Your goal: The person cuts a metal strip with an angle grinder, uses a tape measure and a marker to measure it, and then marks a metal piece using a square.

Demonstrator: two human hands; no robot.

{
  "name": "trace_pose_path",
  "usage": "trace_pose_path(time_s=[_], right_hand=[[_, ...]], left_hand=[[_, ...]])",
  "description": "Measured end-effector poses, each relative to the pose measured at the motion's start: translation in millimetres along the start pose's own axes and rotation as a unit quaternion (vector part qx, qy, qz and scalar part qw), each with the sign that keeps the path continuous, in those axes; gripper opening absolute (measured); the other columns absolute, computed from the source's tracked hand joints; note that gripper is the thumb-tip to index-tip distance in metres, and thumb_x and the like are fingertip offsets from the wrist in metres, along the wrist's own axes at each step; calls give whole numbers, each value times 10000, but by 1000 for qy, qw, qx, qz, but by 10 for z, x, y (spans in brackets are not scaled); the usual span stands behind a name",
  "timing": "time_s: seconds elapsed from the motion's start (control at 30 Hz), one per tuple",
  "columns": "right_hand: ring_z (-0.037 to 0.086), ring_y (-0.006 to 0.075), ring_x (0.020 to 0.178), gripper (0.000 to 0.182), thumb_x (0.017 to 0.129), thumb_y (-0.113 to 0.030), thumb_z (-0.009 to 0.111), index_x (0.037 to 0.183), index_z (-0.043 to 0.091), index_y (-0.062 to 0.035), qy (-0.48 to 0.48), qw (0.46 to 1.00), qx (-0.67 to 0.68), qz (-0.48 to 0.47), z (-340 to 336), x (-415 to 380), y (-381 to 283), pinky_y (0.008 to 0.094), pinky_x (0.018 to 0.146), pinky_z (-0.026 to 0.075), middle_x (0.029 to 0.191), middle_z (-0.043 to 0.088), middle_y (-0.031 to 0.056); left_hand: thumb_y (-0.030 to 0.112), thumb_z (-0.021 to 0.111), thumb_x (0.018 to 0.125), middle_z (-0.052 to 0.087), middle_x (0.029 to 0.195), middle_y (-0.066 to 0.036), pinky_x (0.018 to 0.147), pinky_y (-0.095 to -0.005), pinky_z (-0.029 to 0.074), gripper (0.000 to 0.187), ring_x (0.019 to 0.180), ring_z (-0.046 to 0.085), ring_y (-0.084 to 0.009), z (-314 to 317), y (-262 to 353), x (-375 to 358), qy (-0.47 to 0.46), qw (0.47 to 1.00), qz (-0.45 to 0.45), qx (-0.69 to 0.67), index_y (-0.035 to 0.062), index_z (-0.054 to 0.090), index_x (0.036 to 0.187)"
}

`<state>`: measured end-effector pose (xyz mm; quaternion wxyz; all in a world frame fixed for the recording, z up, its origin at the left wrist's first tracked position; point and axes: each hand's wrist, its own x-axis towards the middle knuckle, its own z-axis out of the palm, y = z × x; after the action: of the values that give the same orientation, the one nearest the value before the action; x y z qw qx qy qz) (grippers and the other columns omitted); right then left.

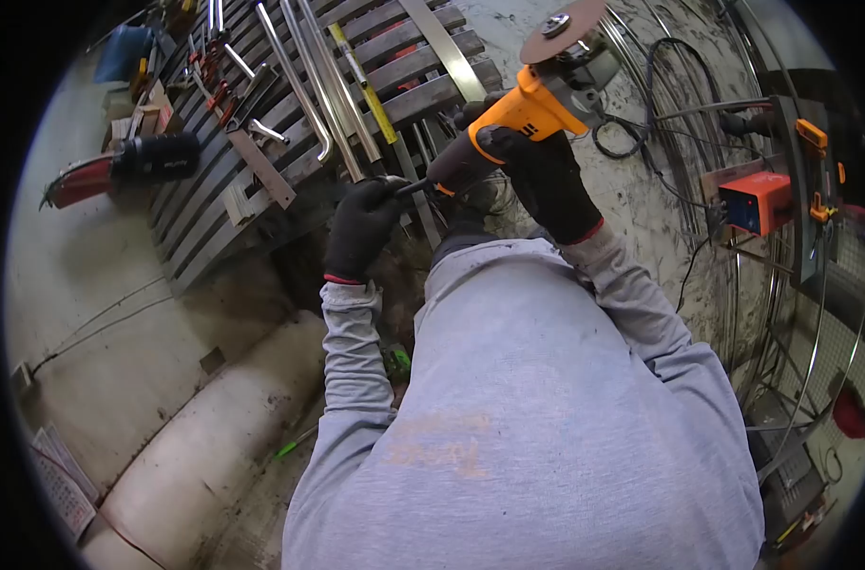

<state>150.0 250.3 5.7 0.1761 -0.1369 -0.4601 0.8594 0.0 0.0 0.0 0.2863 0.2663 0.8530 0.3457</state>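
Slatted table (404, 68), ten o'clock; it bears red tools (207, 76), also ten o'clock, and a yellow bar (363, 84), eleven o'clock. Orange box (758, 201), between two and three o'clock. Printed sheets (64, 489), eight o'clock.

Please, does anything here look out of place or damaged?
Nothing looks clearly damaged, but a black cable lies in untidy loops right of the orange grinder, and the grey shirt has a brownish patch, perhaps a stain.

Grey long-sleeved top (547, 399), tan smudges (442, 442); black gloves (361, 228), red hems (343, 280).
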Motion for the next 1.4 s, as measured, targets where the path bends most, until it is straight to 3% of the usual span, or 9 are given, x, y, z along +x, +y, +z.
trace_pose_path(time_s=[0.2, 0.37, 0.5, 0.6, 0.7, 0.83, 0.93, 1.03, 1.4], right_hand=[[727, 187, 1108, 367, 989, -108, 745, 1332, 664, -8, 35, 997, -62, -30, -381, 55, 87, 350, 999, 578, 1219, 745, 91], [732, 181, 1085, 384, 979, -56, 760, 1349, 662, -13, 53, 990, -81, -99, -530, 68, 71, 357, 965, 608, 1194, 750, 84], [731, 180, 1086, 394, 966, -42, 776, 1341, 662, -13, 62, 982, -158, -78, -506, 97, -65, 360, 953, 619, 1188, 751, 78], [753, 188, 1040, 465, 937, -78, 833, 1348, 626, -13, 57, 995, -31, -70, -373, 53, -145, 333, 883, 650, 1131, 743, 96], [747, 170, 991, 445, 953, -110, 823, 1348, 638, -20, 72, 983, -171, -16, -257, -19, -277, 304, 873, 630, 1138, 741, 83], [705, 158, 1055, 403, 996, -131, 775, 1360, 637, -30, 36, 999, 17, 1, -252, 19, -14, 302, 942, 592, 1188, 697, 61], [683, 174, 1143, 397, 1028, -174, 724, 1385, 617, -35, 2, 987, 161, 29, -170, 82, 71, 336, 1007, 570, 1271, 678, 80], [675, 203, 1216, 419, 1054, -218, 682, 1416, 590, -28, -18, 984, 159, 76, -148, 163, 291, 381, 1064, 557, 1339, 674, 110], [723, 224, 1033, 392, 970, -275, 790, 1245, 652, -32, 15, 948, 297, 117, 182, 322, 332, 403, 970, 606, 1121, 707, 99]], left_hand=[[111, 688, 970, 794, 996, -93, 840, -336, 571, 245, 896, 753, -186, 931, -283, 355, -122, 990, -2, -65, 20, 791, 1172], [83, 675, 960, 787, 1053, -60, 879, -325, 588, 325, 910, 746, -188, 1413, -98, 501, -236, 885, -115, -384, 11, 750, 1269], [80, 664, 970, 784, 1056, -70, 882, -309, 591, 349, 908, 742, -171, 1528, -33, 636, -226, 881, -151, -387, -2, 726, 1304], [95, 658, 982, 789, 1003, -69, 830, -315, 589, 298, 876, 741, -156, 1350, -234, 659, -71, 934, 11, -351, 23, 756, 1253], [146, 715, 983, 793, 1047, -80, 838, -300, 554, 297, 916, 720, -141, 616, -5, 473, -10, 998, 50, -49, 31, 772, 1252], [126, 682, 921, 786, 1005, -118, 848, -393, 565, 383, 951, 761, -224, -65, 234, 142, -25, 996, 35, 78, 68, 760, 1292], [130, 686, 928, 753, 1224, -131, 983, -365, 535, 531, 1142, 715, -206, -252, 359, 13, -46, 990, 132, -12, 21, 646, 1446], [153, 697, 944, 676, 1392, -121, 1050, -333, 496, 651, 1235, 653, -192, -85, 700, -25, -80, 970, 53, -222, -7, 530, 1552], [169, 743, 922, 709, 1048, -24, 753, -281, 521, 485, 870, 635, -86, -226, 537, 199, -188, 975, -10, -119, 3, 654, 1369]])
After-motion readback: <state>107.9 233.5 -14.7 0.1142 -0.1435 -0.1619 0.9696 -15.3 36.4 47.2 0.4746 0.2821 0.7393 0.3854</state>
